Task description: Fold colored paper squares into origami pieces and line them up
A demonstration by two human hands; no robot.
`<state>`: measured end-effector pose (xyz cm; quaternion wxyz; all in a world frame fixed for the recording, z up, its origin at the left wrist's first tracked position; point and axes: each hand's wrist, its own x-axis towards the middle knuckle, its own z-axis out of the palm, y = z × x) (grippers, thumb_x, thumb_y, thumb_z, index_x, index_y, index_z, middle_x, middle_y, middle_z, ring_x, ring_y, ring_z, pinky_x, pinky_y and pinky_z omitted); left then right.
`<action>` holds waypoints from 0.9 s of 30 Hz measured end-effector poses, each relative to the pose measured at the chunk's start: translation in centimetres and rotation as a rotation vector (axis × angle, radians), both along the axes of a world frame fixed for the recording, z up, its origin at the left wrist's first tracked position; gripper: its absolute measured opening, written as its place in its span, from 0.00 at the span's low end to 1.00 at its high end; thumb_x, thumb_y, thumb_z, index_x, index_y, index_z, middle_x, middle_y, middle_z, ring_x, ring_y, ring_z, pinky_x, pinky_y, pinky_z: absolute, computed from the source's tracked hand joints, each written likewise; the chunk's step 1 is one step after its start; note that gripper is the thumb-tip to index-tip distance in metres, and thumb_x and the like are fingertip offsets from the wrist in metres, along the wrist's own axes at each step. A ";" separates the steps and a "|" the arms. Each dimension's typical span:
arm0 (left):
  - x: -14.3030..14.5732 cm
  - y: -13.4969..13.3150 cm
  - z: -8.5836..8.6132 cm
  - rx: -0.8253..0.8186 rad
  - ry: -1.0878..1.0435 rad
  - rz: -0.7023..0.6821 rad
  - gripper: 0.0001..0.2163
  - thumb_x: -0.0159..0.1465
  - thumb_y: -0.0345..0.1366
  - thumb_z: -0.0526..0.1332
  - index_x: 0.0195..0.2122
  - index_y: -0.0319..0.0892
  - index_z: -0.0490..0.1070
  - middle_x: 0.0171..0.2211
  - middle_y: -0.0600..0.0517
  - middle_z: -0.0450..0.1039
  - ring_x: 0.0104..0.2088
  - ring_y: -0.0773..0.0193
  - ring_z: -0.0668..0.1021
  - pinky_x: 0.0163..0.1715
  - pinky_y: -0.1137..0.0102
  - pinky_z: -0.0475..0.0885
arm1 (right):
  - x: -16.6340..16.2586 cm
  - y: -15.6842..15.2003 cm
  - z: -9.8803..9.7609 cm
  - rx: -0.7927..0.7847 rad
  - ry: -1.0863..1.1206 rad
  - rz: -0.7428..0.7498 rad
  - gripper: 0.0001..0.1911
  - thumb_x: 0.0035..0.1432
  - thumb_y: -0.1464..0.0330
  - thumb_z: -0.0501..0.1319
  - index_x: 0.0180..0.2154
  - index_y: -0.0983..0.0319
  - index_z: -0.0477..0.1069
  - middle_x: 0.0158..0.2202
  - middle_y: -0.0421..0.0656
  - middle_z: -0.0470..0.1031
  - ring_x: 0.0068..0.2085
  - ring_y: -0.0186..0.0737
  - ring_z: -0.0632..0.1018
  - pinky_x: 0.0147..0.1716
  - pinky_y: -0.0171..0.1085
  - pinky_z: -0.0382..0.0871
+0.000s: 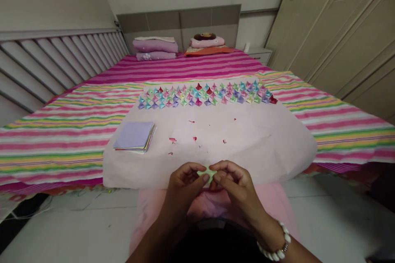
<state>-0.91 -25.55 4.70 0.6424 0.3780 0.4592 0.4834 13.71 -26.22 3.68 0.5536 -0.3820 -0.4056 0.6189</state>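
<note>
A small pale green piece of folded paper [207, 171] is held between my two hands, close to the near edge of the pale sheet [247, 152]. My left hand [187, 183] pinches its left side with thumb and fingertips. On the other side, my right hand [231, 181] grips it the same way, fingers curled. The fingers cover much of the paper, so its full shape is hidden. Farther off, rows of small folded paper pieces [198, 101] in many colours stand on the sheet. A stack of square paper [134, 135], lilac on top, lies to the left.
The sheet rests on a striped bed cover [61, 131]. Small red scraps [173, 140] are scattered on the sheet's middle. Folded bedding [156, 46] and a pillow pile [207, 42] stand by the headboard [197, 20]. A slatted rail [68, 55] runs along the left, a wardrobe [336, 28] along the right.
</note>
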 end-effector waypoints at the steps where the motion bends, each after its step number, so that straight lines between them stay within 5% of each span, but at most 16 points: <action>1: 0.1 0.0 0.0 -0.007 -0.014 0.012 0.10 0.49 0.35 0.71 0.30 0.40 0.73 0.22 0.56 0.71 0.24 0.71 0.72 0.26 0.75 0.67 | 0.0 0.0 0.0 -0.006 -0.010 -0.001 0.09 0.50 0.66 0.69 0.34 0.62 0.75 0.20 0.37 0.75 0.23 0.30 0.75 0.25 0.29 0.67; 11: 0.3 -0.3 0.3 0.027 -0.025 0.063 0.10 0.50 0.32 0.71 0.33 0.40 0.74 0.26 0.55 0.74 0.28 0.70 0.75 0.30 0.76 0.69 | -0.2 -0.1 0.9 -0.015 -0.092 -0.060 0.11 0.48 0.65 0.69 0.34 0.62 0.74 0.19 0.35 0.71 0.22 0.30 0.73 0.24 0.30 0.67; 22: 0.7 0.0 -2.4 -0.061 -0.331 0.053 0.13 0.52 0.29 0.70 0.39 0.43 0.73 0.26 0.56 0.72 0.28 0.69 0.76 0.32 0.71 0.71 | 0.1 0.7 0.5 -0.003 -0.059 -0.089 0.17 0.47 0.68 0.69 0.40 0.62 0.71 0.24 0.34 0.71 0.17 0.25 0.68 0.17 0.28 0.61; 27: 0.7 0.2 -1.8 -0.060 -0.254 0.073 0.12 0.54 0.33 0.69 0.40 0.41 0.74 0.26 0.55 0.73 0.28 0.69 0.75 0.30 0.74 0.70 | 0.2 0.6 0.3 -0.001 -0.067 -0.098 0.19 0.47 0.68 0.69 0.44 0.61 0.71 0.23 0.33 0.70 0.18 0.27 0.70 0.19 0.30 0.63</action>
